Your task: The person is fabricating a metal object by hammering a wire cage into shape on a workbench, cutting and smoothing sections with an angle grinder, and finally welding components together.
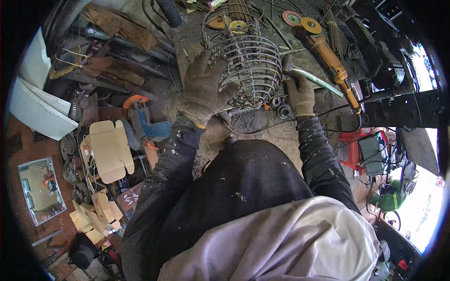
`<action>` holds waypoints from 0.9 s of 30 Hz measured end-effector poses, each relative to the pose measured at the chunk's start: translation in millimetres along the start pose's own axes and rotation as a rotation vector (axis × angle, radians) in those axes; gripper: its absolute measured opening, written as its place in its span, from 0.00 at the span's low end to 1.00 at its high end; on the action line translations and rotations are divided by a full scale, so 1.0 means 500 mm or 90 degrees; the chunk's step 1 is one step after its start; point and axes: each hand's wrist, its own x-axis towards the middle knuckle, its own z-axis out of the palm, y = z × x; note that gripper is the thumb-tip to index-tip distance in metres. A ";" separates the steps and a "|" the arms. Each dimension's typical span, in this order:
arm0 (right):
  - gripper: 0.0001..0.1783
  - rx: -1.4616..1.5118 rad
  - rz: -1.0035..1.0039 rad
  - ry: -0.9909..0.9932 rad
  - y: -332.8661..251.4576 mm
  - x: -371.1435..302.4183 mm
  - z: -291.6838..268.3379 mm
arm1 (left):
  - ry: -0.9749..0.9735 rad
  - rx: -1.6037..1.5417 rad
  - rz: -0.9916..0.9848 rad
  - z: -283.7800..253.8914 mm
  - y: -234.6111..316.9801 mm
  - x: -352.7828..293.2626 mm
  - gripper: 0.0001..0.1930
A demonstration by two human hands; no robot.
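Note:
A domed cage of curved metal rods [251, 68] lies on the cluttered work surface between my hands. My left hand [204, 89], in a brown knit glove, is spread open along its left side, the thumb reaching over the lower rods. On the other side is my right hand [301, 99], gloved alike, fingers pointing away from me and partly bent. Its fingertips meet the near side of a hammer [315, 79] with a shiny metal handle; whether they close on it is hidden. Small dark metal rings [283, 111] lie just left of my right wrist.
An orange angle grinder [330, 58] with a yellow disc lies at the far right, its cord curving nearby. More discs [237, 26] and bundled rods [333, 33] are at the back. A blue clamp-like tool [152, 124], cardboard boxes [108, 150] and a mirror [42, 189] are on the left.

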 end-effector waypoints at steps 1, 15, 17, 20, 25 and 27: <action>0.20 -0.004 0.003 0.000 -0.001 -0.001 0.000 | 0.010 -0.005 0.002 0.000 0.000 -0.001 0.38; 0.19 0.006 0.002 0.004 -0.028 -0.008 -0.016 | 0.004 -0.022 0.037 -0.014 0.025 -0.021 0.37; 0.18 0.007 -0.008 0.018 -0.036 -0.009 -0.018 | 0.000 -0.044 0.045 -0.029 0.040 -0.023 0.36; 0.18 0.033 -0.019 0.026 -0.037 -0.012 -0.018 | -0.013 0.020 0.056 -0.019 0.040 -0.027 0.36; 0.19 0.033 -0.008 0.017 -0.036 -0.015 -0.019 | 0.021 0.016 0.085 -0.018 0.042 -0.031 0.34; 0.18 0.024 -0.013 0.024 -0.038 -0.012 -0.018 | 0.028 0.014 0.098 -0.016 0.044 -0.035 0.34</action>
